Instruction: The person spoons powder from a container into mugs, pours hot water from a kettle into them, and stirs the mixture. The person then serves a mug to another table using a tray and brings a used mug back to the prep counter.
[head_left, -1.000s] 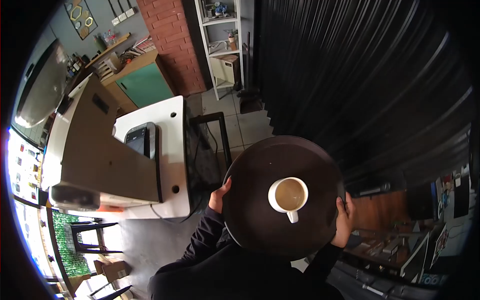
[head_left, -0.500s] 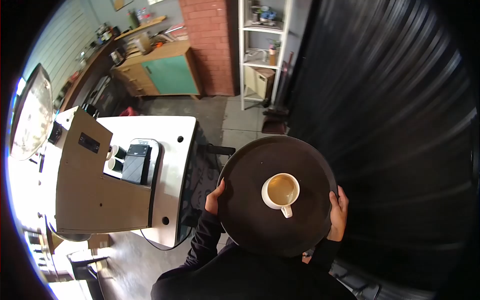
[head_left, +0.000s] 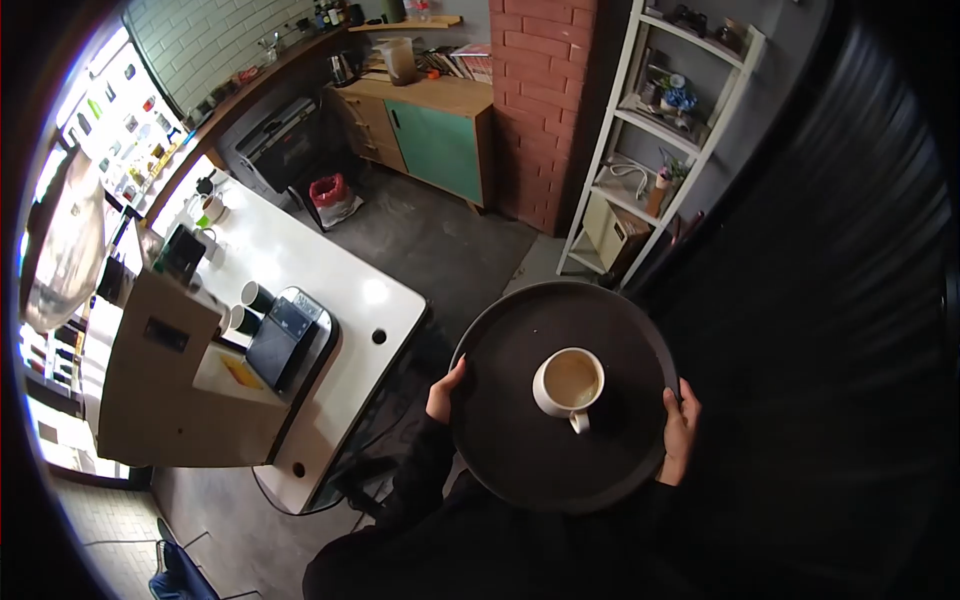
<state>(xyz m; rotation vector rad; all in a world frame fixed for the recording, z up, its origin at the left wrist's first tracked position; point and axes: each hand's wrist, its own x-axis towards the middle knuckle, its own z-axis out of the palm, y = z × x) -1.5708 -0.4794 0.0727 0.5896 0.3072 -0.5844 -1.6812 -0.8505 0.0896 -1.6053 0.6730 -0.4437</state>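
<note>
Left hand [head_left: 443,392] grips the left rim of a round, matte black tray [head_left: 520,460], thumb over the edge; right hand [head_left: 681,432] clasps the right rim likewise. Tray is held level before the chest. White glazed mug [head_left: 569,384] of milky coffee stands near its centre, handle toward the person. White counter [head_left: 330,290] lies left.

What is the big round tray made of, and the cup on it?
The round tray looks like dark plastic or rubber-coated material: matte, near-black, with hardly any shine, though the picture cannot settle which. The cup looks like glazed ceramic: smooth, white, thick-walled, with a chunky handle, and it holds a light brown drink. The left hand and right hand grip the tray's edges.
</note>
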